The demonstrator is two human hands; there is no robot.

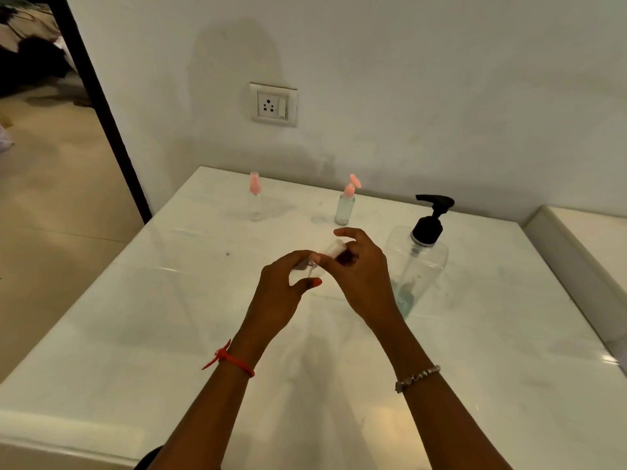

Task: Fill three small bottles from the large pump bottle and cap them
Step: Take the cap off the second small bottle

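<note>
One small clear bottle (306, 268) was gripped in the curled left hand (280, 295), its cap (336, 248) pinched by the right hand (363, 281), the large pump bottle (419, 266) noted just beside that hand.

Reaches both forearms forward, hands meeting. Grips small bottle (305, 268) in curled left hand (278, 293). Pinches its top end with right hand (363, 279), forefinger raised.
</note>
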